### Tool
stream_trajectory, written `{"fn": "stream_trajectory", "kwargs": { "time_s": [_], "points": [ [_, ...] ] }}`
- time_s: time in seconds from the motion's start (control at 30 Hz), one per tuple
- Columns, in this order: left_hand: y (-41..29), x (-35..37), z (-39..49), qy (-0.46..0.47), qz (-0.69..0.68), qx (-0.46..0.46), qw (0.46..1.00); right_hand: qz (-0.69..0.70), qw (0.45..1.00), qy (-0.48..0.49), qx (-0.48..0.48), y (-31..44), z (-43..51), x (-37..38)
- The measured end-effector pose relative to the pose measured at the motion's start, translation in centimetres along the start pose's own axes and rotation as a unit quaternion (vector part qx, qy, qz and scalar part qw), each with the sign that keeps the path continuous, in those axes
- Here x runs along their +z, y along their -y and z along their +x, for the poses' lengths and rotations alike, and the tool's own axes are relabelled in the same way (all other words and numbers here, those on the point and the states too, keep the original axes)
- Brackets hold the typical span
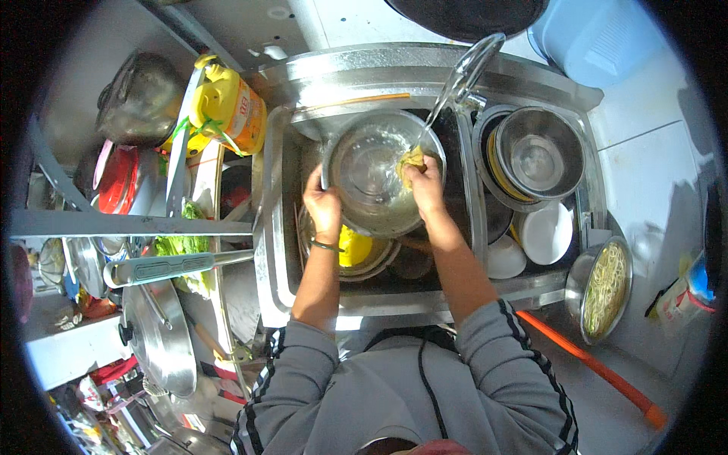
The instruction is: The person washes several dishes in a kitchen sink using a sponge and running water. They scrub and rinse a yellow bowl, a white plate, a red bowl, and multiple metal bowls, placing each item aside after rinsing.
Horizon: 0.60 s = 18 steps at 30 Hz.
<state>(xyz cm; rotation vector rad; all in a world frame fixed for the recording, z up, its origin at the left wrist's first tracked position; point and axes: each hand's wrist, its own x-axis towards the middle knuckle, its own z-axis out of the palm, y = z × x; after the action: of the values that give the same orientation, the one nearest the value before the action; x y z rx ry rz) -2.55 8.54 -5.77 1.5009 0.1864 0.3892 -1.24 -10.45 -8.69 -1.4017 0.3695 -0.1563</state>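
Observation:
My left hand (pixel 324 202) grips the left rim of a large round metal basin (pixel 369 199) over the left bowl of a steel sink. In my right hand (pixel 424 185) is a crumpled yellow cloth (pixel 410 165), held at the basin's inner right side. Water runs from the metal faucet (pixel 472 62) down to the cloth, and some water lies in the basin. Below the basin, partly hidden by it, a yellow object (pixel 355 247) sits among round dishes. A wooden chopstick-like stick (pixel 364 99) lies along the sink's back edge.
Metal bowls (pixel 540 153) and white bowls (pixel 546 233) fill the right sink bowl. Beyond its right edge is a metal bowl of bean sprouts (pixel 606 290). On the left, a shelf frame (pixel 136 222) stands close, with a yellow oil jug (pixel 230 108) and a blue-handled utensil (pixel 165 269) jutting out.

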Motion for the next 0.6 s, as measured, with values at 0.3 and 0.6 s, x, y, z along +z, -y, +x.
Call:
{"fn": "stream_trajectory", "kwargs": {
  "time_s": [0.3,0.6],
  "points": [
    [4.1,1.8,-1.0,0.003,-0.019,-0.073,0.997,0.0,0.979,0.192,-0.068,-6.6,2.1,7.9],
    [5.2,-0.3,-0.7,-0.013,0.028,-0.04,0.999,-0.591,0.637,0.493,0.037,-3.3,2.5,0.0]
  ]
}}
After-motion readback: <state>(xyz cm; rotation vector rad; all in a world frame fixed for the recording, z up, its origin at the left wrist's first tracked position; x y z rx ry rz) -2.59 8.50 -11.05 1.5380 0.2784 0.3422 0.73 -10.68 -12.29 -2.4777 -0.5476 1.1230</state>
